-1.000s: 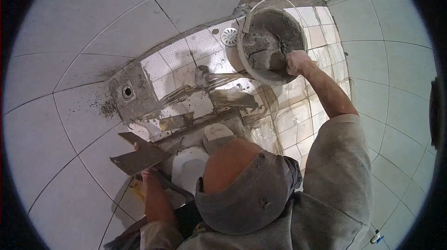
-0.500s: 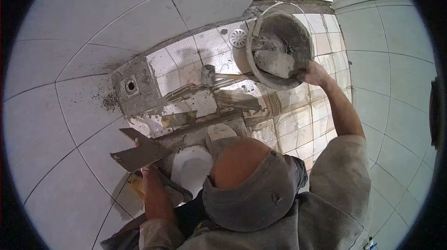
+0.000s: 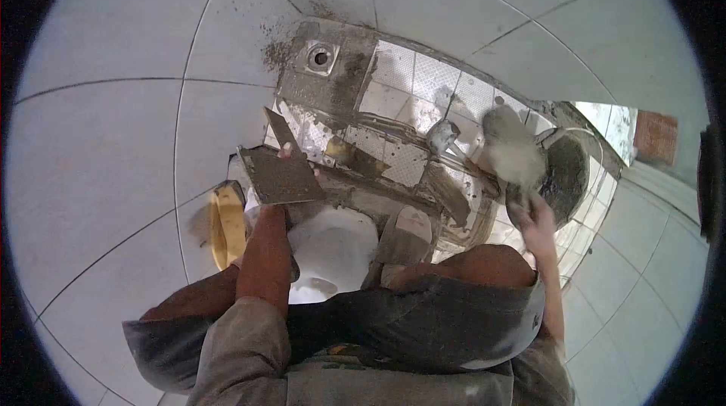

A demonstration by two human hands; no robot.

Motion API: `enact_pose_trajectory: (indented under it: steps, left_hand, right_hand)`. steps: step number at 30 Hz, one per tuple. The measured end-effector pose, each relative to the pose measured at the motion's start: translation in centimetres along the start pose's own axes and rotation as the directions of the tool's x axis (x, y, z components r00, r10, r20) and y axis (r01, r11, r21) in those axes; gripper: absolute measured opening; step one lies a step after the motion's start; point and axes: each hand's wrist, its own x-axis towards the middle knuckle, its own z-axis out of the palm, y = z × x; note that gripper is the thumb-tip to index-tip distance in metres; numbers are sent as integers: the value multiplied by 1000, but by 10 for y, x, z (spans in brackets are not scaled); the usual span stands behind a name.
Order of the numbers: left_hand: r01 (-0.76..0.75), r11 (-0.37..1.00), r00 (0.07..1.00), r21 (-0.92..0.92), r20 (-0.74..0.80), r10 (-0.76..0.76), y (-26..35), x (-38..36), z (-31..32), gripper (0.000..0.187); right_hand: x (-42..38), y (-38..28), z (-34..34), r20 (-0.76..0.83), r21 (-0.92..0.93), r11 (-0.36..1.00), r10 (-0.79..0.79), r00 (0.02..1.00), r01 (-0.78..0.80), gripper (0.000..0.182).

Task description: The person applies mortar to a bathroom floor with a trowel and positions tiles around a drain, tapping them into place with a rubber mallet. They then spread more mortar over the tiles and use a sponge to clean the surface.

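My left hand (image 3: 285, 151), mostly hidden, is closed on a squarish tile piece (image 3: 280, 177) with its brown back toward me. A narrow tile strip (image 3: 282, 130) sits against the same hand, with fingertips showing between the two. My right hand (image 3: 538, 226) grips a trowel (image 3: 517, 205), its blade smeared by motion and covered by a pale grey lump of mortar (image 3: 516, 156). The trowel is beside the mortar bucket (image 3: 571, 171), overlapping its near side in this view. Left of the trowel, a mallet (image 3: 443, 136) lies on the floor tiles.
A square floor drain (image 3: 321, 58) is set in grey mortar by the wall. Wet mortar smears the patterned floor tiles (image 3: 408, 164). A white rounded object (image 3: 333, 251) stands between my legs, and a yellow object (image 3: 227, 224) leans at the left wall.
My right hand has moved from the bucket's rim, bringing the trowel out with mortar on it. My left hand keeps the tile pieces. The view has turned, and my head no longer blocks the legs.
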Motion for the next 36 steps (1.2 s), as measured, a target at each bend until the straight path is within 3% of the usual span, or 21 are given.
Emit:
enact_pose_trajectory:
  steps: [1, 2, 3, 4, 5, 6, 12, 13, 14, 15, 17, 18, 25, 28, 31, 33, 36]
  left_hand:
    - [-18, 1000, 999, 6, -50, 18, -3, 1, -4, 24]
    - [-24, 996, 884, 81, -465, 59, -5, -1, -8, 25]
    - [-45, 997, 881, 68, -468, 71, -4, -3, 10, 25]
    - [-9, 976, 829, 219, -544, 130, -2, -8, 46, 25]
    - [47, 932, 771, 360, -606, 196, -1, -11, 68, 24]
    - [36, 937, 764, 348, -614, 199, -4, -13, 67, 24]
    - [-157, 985, 789, 72, -591, 168, -9, -22, 40, 43]
    - [-131, 991, 925, 10, -357, 126, -10, -24, 10, 40]
    - [-116, 993, 967, -23, -232, 108, -13, -24, 1, 39]
    - [-94, 994, 991, -51, -104, 88, -14, -24, -2, 40]
    - [-151, 953, 963, -262, -258, 81, -22, -18, -4, 43]
    - [-158, 950, 961, -268, -263, 85, -24, -15, -10, 43]
    - [-102, 980, 935, -169, -352, 36, -25, -14, -13, 44]
    - [-81, 986, 930, -143, -368, 23, -24, -11, -10, 44]
    - [-58, 991, 926, -124, -378, 7, -24, -10, -7, 44]
    - [-45, 994, 924, -100, -383, 4, -20, -9, -7, 44]
    - [-34, 995, 921, -92, -389, -4, -20, -9, -6, 44]
  right_hand:
    - [23, -28, 16, 71, 26, 1000, -14, 997, 12, 32]
    - [50, -49, 31, 142, 55, 998, -37, 989, 29, 34]
    - [80, -50, 52, 156, -24, 997, -64, 986, 69, 37]
    - [107, -44, 80, 173, -102, 989, -86, 981, 105, 39]
    - [132, -42, 107, 76, -141, 966, -208, 975, 217, 35]
    - [154, -46, 128, -16, -188, 928, -330, 944, 321, 31]
    - [245, -111, 180, 72, -407, 856, -318, 945, 319, 33]
    - [263, -103, 195, 146, -523, 788, -293, 945, 325, 31]
    - [276, -99, 205, 216, -627, 703, -257, 942, 336, 30]
    - [281, -103, 209, 215, -623, 709, -249, 944, 329, 30]
    - [277, -105, 211, 206, -618, 714, -258, 944, 330, 30]
    - [276, -108, 211, 189, -611, 721, -266, 945, 325, 30]
    - [265, -123, 202, 164, -582, 734, -316, 934, 351, 30]
    - [257, -134, 199, 92, -501, 809, -302, 949, 306, 31]
    - [271, -121, 211, 156, -554, 754, -323, 933, 354, 35]
    - [281, -120, 215, 225, -649, 699, -201, 953, 300, 33]
    - [279, -117, 210, 230, -657, 694, -185, 955, 293, 32]
